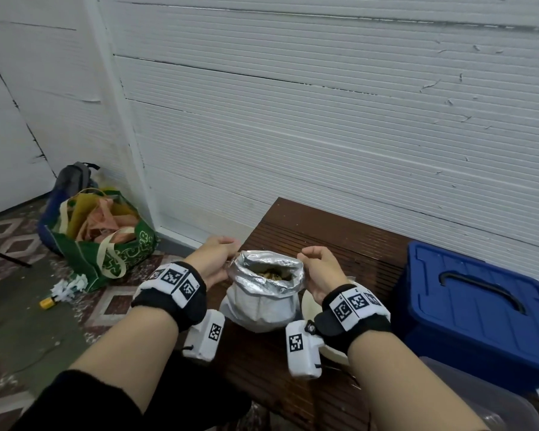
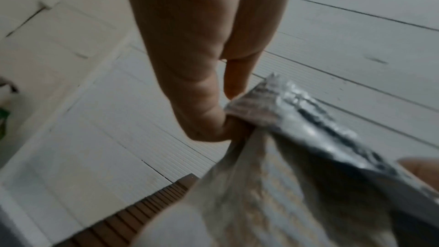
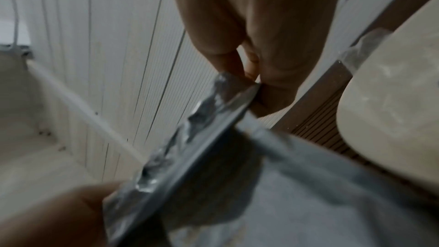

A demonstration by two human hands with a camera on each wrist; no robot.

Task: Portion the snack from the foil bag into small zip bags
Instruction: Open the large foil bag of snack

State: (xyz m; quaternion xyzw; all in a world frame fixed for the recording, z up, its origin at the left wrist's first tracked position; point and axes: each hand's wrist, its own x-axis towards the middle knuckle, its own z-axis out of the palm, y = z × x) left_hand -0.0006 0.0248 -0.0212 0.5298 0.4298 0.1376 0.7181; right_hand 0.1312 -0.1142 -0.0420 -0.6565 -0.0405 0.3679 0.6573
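the left hand (image 1: 217, 259) pinches the left rim of the foil bag (image 1: 262, 301), thumb and fingers (image 2: 213, 129) curled on the folded-down edge. the right hand (image 1: 321, 272) pinches the right rim in the same manner, fingers (image 3: 273, 91) closed on the foil edge. the two hands hold the bag mouth spread open between them. the foil bag stands upright near the left edge of the desk (image 1: 339, 241), toward its near end, rim rolled outward. the snack (image 1: 273, 273) is visible inside, brownish-yellow; individual pieces cannot be resolved. a pale round item (image 3: 392, 100), possibly a plate or lid, lies on the desk just beside the bag on its right side. a blue bin (image 1: 467, 309) with a dark handle sits at the right edge of the desk. on the floor left of the desk, a green tote bag (image 1: 106, 244) stands filled with cloth, with a grey backpack (image 1: 73, 177) behind it against the white wall (image 1: 324, 104).
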